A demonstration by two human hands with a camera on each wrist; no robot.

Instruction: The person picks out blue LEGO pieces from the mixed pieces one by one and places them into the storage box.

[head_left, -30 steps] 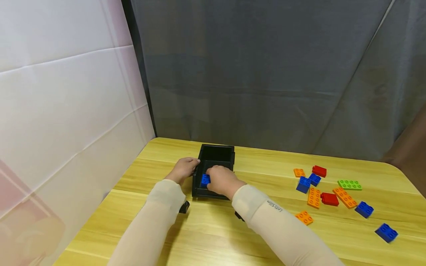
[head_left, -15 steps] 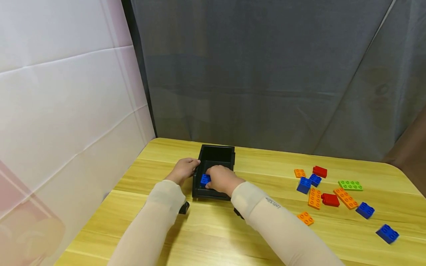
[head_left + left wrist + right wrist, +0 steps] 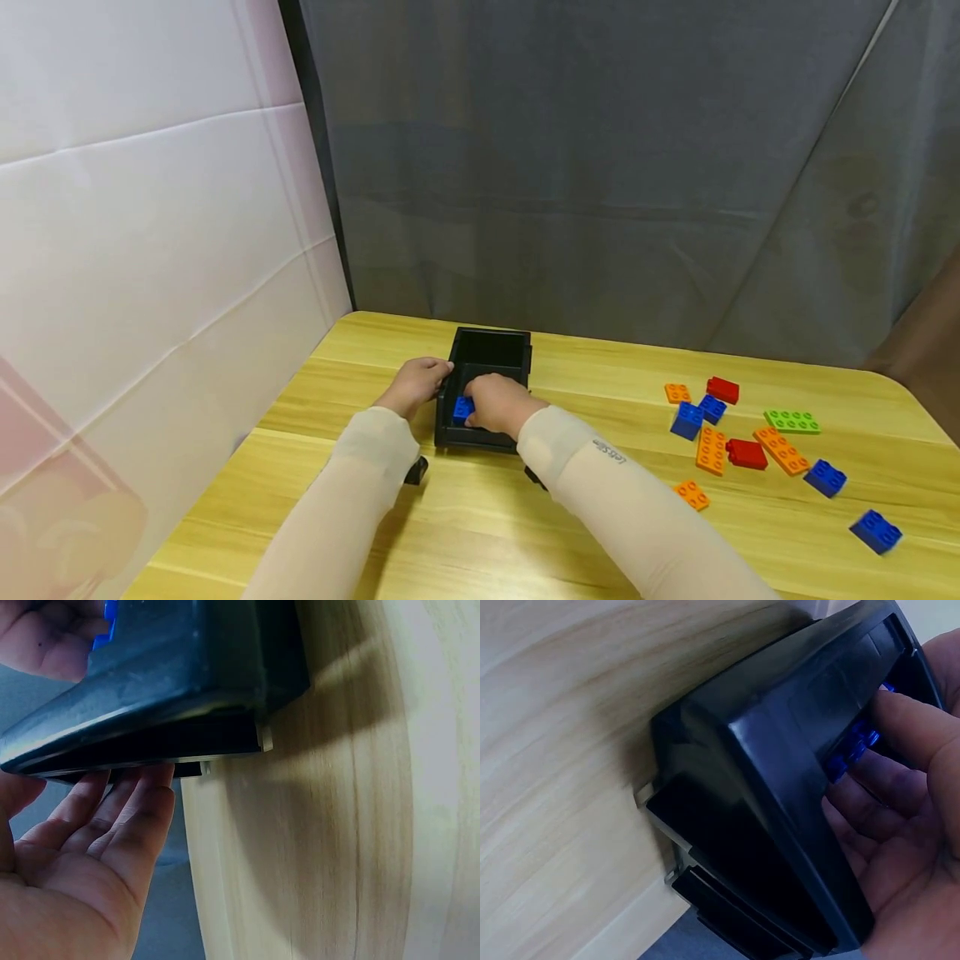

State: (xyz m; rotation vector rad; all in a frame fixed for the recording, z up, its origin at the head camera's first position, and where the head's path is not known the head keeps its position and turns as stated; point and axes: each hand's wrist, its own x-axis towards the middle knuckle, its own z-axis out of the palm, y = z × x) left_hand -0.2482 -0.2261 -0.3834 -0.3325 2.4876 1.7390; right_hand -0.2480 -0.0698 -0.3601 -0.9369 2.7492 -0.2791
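A black open-topped plastic bin [image 3: 472, 437] stands on the table. My left hand [image 3: 415, 384] holds its left side wall, thumb at the rim; in the left wrist view the fingers [image 3: 139, 825] reach under that rim from outside. Inside the bin's near part, my right hand [image 3: 504, 404] grips a blue toy building brick [image 3: 462, 408], studs facing up. The right wrist view shows the thumb [image 3: 915, 724] by the brick's blue studs [image 3: 855, 750], with curled fingers on the other side. The right hand hides part of the brick and the bin's floor.
Right of the bin lie loose toy bricks: several blue [image 3: 826, 478], several orange [image 3: 781, 451], two red [image 3: 747, 454] and one long green brick [image 3: 792, 421]. A grey curtain [image 3: 570, 183] hangs behind the wooden table [image 3: 465, 533], a white one [image 3: 165, 208] at left.
The head view has shifted very slightly. Both hands stay at the bin, and the blue brick under the right fingers has barely moved.
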